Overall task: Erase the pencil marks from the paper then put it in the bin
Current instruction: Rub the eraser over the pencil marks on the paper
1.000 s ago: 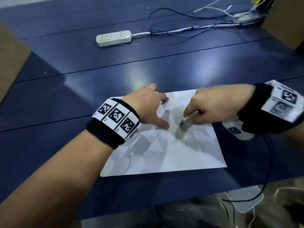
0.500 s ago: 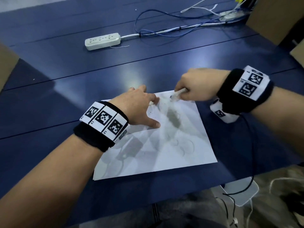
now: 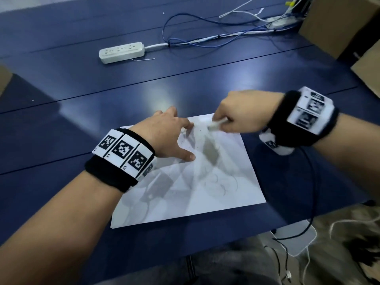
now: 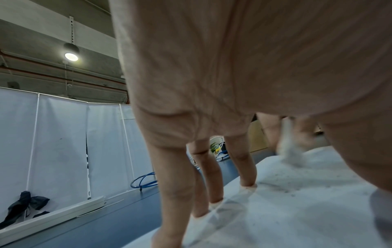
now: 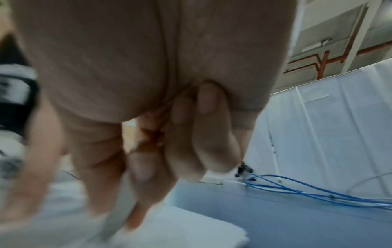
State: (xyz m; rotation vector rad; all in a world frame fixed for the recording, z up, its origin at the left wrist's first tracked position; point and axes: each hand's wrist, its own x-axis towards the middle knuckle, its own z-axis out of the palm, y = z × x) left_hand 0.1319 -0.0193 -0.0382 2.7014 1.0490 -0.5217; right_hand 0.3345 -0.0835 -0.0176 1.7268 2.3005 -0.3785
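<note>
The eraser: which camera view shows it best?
The head view: the eraser sticks out of the right hand over the paper. The left wrist view shows a blurred white smear, the right wrist view a blurred strip between fingers.

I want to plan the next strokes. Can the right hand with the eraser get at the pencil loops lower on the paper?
Probably yes. The right hand holds the eraser at the paper's far edge; the pencil loops lie uncovered, and the left hand presses elsewhere.

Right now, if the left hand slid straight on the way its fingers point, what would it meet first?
Probably the eraser gripped in the right hand. The left hand presses its fingertips on the paper, pointing across the sheet's far end, where the eraser works. Depth is unclear, so it could pass just short.
</note>
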